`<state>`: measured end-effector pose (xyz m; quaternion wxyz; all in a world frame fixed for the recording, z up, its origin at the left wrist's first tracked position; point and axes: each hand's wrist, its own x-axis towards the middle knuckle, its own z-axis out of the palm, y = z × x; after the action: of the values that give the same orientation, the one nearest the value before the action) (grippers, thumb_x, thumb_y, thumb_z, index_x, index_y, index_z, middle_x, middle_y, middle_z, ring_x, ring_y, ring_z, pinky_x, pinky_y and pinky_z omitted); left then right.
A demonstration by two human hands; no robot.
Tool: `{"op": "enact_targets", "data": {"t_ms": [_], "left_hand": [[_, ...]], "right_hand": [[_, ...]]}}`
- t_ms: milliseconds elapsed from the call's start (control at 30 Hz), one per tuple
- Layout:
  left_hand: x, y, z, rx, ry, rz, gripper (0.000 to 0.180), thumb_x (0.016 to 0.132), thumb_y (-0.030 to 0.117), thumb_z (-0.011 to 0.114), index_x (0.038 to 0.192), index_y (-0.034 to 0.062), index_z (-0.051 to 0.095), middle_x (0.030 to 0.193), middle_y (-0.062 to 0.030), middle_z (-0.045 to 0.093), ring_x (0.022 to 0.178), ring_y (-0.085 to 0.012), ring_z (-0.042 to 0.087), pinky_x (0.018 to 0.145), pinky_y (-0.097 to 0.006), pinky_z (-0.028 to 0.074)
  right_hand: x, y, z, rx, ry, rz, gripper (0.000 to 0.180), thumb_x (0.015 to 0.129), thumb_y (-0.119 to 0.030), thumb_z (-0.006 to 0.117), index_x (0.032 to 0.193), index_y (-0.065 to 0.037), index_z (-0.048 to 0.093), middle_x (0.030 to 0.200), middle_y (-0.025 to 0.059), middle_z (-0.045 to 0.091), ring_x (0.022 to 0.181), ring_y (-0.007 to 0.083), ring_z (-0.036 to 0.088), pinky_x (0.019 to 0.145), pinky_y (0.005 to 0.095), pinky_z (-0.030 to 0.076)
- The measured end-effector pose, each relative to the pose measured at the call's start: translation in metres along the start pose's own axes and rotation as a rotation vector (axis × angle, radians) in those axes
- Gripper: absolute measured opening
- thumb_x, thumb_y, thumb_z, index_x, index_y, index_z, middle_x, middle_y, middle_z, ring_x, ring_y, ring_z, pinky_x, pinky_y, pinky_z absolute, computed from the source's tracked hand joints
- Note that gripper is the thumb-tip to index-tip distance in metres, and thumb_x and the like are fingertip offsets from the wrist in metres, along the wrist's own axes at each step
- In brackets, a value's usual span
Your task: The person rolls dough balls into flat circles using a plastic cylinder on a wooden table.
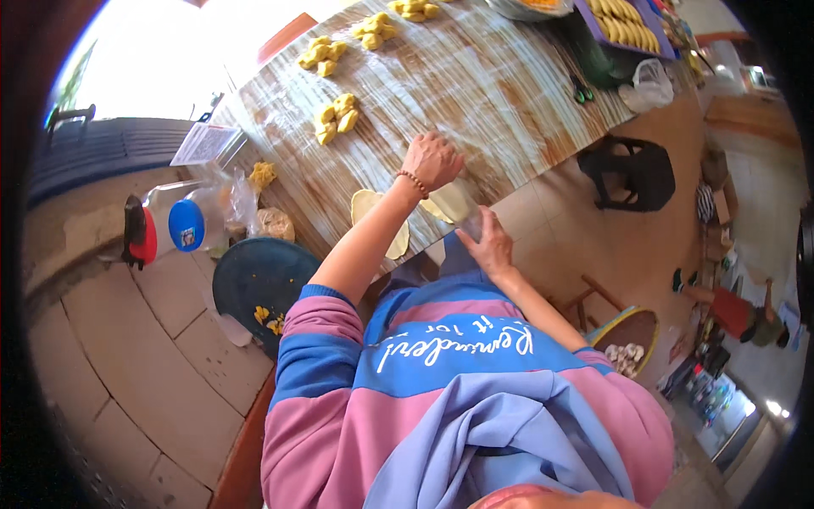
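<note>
Flattened pale dough [439, 209] lies near the table's front edge, partly under a clear, bottle-like cylinder [459, 200]. My left hand [432, 159], with a beaded bracelet at its wrist, is curled over the cylinder's far end, its fingertips somewhat smeared. My right hand [489, 241] wraps round the near end at the table edge. Beside my left forearm, which hides part of it, lies another flat, oval sheet of dough [368, 204]. Farther off on the table sit small heaps of yellow dough pieces, the closest being a cluster [337, 118] beyond my left hand.
The table [475, 93] has a striped, glossy cover. Green-handled scissors [582, 90] and a purple tray [649, 47] of shaped dough lie at the far right. On the left are plastic jars [186, 225] and a dark round tray [246, 276]. A black stool [627, 174] stands right; a person [746, 318] is farther off.
</note>
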<state>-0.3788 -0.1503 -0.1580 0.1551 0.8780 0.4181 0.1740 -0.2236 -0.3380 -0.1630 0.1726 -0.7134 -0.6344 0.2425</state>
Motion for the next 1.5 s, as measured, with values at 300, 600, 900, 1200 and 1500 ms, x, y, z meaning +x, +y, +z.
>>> {"op": "enact_targets", "data": {"t_ms": [300, 600, 900, 1200, 1500], "left_hand": [[-0.092, -0.030, -0.017, 0.012, 0.075, 0.137, 0.027, 0.084, 0.029, 0.059, 0.101, 0.0082, 0.060, 0.107, -0.0098, 0.058, 0.109, -0.0294, 0.052, 0.096, -0.047, 0.038], [-0.031, -0.012, 0.001, 0.073, 0.060, 0.199, 0.023, 0.087, 0.031, 0.057, 0.094, 0.0097, 0.065, 0.101, -0.0107, 0.060, 0.107, -0.0291, 0.052, 0.099, -0.051, 0.035], [0.031, -0.014, 0.013, 0.064, -0.261, 0.074, 0.031, 0.088, 0.035, 0.057, 0.077, 0.0082, 0.068, 0.083, -0.0117, 0.064, 0.088, -0.0291, 0.060, 0.084, -0.044, 0.045], [-0.073, -0.018, -0.006, -0.044, 0.145, 0.029, 0.024, 0.095, 0.027, 0.054, 0.084, 0.0065, 0.060, 0.085, -0.0114, 0.057, 0.085, -0.0309, 0.056, 0.080, -0.043, 0.044], [-0.102, 0.012, 0.006, -0.007, 0.140, -0.157, 0.023, 0.089, 0.027, 0.060, 0.092, 0.0049, 0.058, 0.095, -0.0142, 0.056, 0.094, -0.0333, 0.053, 0.084, -0.045, 0.043]], "right_hand": [[-0.019, -0.027, 0.023, -0.218, 0.041, -0.141, 0.088, 0.080, -0.027, 0.076, 0.151, -0.011, 0.028, 0.118, 0.0226, 0.056, 0.100, 0.0378, 0.060, 0.080, 0.0451, 0.052], [0.002, 0.006, 0.008, -0.127, 0.091, -0.137, 0.080, 0.078, -0.037, 0.077, 0.143, -0.009, 0.040, 0.118, 0.0194, 0.060, 0.099, 0.0362, 0.065, 0.077, 0.0452, 0.056], [0.030, 0.004, -0.042, -0.060, -0.046, -0.024, 0.063, 0.082, -0.050, 0.072, 0.119, -0.003, 0.052, 0.102, 0.0223, 0.068, 0.091, 0.0374, 0.068, 0.070, 0.0472, 0.055], [0.023, 0.004, -0.021, -0.182, -0.133, -0.125, 0.072, 0.069, -0.043, 0.081, 0.126, -0.010, 0.054, 0.110, 0.0138, 0.065, 0.101, 0.0295, 0.064, 0.080, 0.0407, 0.053], [0.040, 0.040, -0.024, -0.379, 0.104, -0.528, 0.075, 0.071, -0.048, 0.079, 0.130, -0.011, 0.052, 0.115, 0.0126, 0.062, 0.100, 0.0288, 0.059, 0.085, 0.0433, 0.046]]}}
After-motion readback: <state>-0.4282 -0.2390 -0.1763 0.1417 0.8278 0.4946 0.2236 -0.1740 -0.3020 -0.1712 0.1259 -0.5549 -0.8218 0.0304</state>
